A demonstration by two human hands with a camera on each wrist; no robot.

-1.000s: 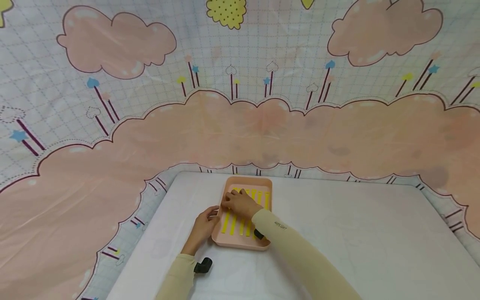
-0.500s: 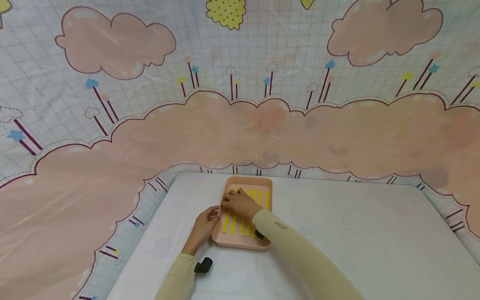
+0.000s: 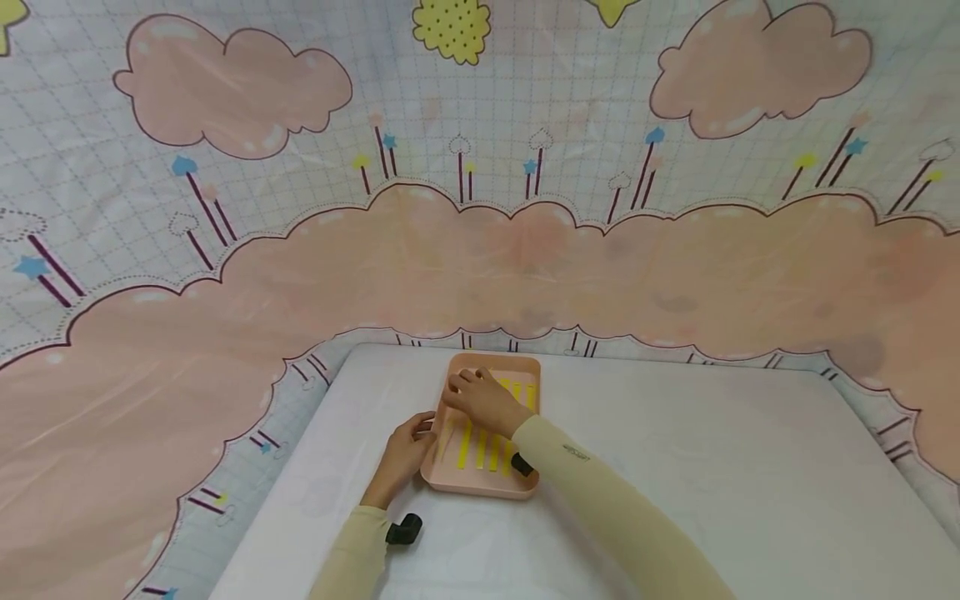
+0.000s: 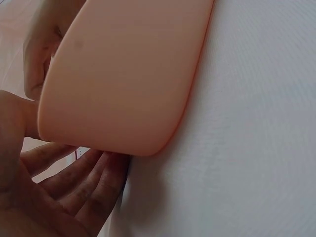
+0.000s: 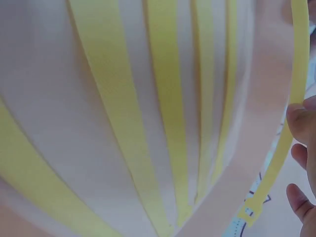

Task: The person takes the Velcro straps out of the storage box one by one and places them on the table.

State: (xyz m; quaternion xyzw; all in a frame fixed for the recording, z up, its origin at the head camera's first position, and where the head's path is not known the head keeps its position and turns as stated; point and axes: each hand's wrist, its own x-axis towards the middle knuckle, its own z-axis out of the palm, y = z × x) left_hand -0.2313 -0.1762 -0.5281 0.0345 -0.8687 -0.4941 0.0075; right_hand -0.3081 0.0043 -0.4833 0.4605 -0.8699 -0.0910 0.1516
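Note:
A pink tray (image 3: 480, 481) lies on the white table with several flat yellow straps (image 3: 481, 450) side by side in it. My left hand (image 3: 403, 460) holds the tray's left side; in the left wrist view its thumb is at the rim of the tray wall (image 4: 128, 74), its fingers against the wall's edge. Over the tray's far left part is my right hand (image 3: 487, 404). The right wrist view shows its fingers pinching one yellow strap (image 5: 276, 165), raised beside the tray's rim, with a slotted head at its lower end. The other straps (image 5: 165, 89) lie in the tray.
The white table (image 3: 697, 467) stretches to both sides of the tray. Behind it hangs a cloth (image 3: 525, 267) printed with clouds. A black wrist mount (image 3: 405, 530) sits at the left sleeve, another (image 3: 522, 464) at the right, low over the tray.
My right hand has risen slightly, and the leftmost strap has come up off the tray floor in its fingers. The left hand stays at the tray's side.

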